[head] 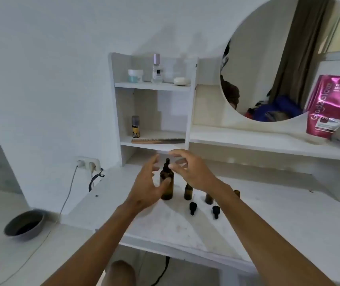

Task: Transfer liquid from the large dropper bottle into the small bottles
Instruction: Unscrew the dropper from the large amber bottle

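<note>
A large amber dropper bottle [167,183] with a black dropper cap stands upright on the white table [268,219]. My left hand [146,186] is spread open at its left side, thumb touching the bottle's body. My right hand [191,170] hovers open just right of the dropper cap, fingers apart. To the right stand small amber bottles: one [188,191] beside the large bottle, another [208,198] partly behind my right forearm, a third [237,193] mostly hidden. Two black dropper caps [192,207] [216,211] lie in front of them.
A white shelf unit [152,85] stands behind, holding jars, a spray can and a comb [158,140]. A round mirror [284,58] and a pink pouch [332,106] are at the right. A grey bowl [24,225] and a wall socket with cables [88,165] are at the left.
</note>
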